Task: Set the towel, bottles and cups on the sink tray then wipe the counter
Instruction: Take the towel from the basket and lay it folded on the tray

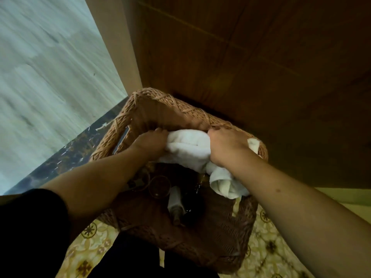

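A white towel is bunched up over the far side of a wicker basket that stands on the floor. My left hand grips the towel's left end and my right hand grips its right part; a loose fold hangs down below my right wrist. Deep inside the basket lie a pale bottle, a dark bottle beside it, and a clear cup to their left. Shadow hides the rest of the basket's bottom.
A dark wooden cabinet front rises right behind the basket. A pale wall with a dark marbled skirting runs along the left. Patterned yellow floor tiles surround the basket.
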Tool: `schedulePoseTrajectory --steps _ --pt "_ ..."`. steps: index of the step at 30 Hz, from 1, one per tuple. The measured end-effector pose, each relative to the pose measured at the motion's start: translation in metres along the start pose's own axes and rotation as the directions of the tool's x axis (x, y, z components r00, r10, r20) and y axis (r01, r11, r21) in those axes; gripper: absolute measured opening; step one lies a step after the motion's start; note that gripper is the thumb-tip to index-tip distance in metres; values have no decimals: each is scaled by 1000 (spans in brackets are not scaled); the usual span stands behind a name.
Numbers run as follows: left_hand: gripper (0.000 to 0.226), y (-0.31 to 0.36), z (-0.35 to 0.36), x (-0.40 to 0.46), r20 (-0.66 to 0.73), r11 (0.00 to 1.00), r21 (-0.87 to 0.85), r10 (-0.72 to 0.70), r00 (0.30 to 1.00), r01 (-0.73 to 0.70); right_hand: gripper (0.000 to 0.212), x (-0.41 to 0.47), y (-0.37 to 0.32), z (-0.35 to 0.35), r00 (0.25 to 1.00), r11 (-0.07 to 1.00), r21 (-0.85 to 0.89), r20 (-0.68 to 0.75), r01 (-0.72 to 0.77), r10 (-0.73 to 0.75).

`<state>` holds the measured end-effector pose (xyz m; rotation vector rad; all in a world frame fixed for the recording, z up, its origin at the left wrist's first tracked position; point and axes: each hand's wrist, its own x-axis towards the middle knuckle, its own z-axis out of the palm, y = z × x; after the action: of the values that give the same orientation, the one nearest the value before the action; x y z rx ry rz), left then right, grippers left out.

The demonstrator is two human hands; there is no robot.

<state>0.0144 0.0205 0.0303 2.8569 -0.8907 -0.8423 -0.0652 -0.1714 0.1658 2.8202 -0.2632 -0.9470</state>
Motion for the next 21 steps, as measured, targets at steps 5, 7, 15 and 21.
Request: schedulePoseTrajectory --steps 5,7,15,21 --pt "51 3 -53 -53 -185 989 -150 -37 982 9 51 -49 21 -42 986 996 -4 -142 85 -85" --pt "39 5 -67 -77 -307 990 -141 -18 951 -27 45 -68 32 -55 970 991 12 -204 136 -131" --pt "28 33 -122 -176 -587 997 -35 31 809 -64 38 -132 68 -104 885 956 -6 -377 292 -273" --pt "38 35 -150 -262 -751 998 -27 -60 658 60 37 -170 58 -145 758 917 -97 -533 387 -376"
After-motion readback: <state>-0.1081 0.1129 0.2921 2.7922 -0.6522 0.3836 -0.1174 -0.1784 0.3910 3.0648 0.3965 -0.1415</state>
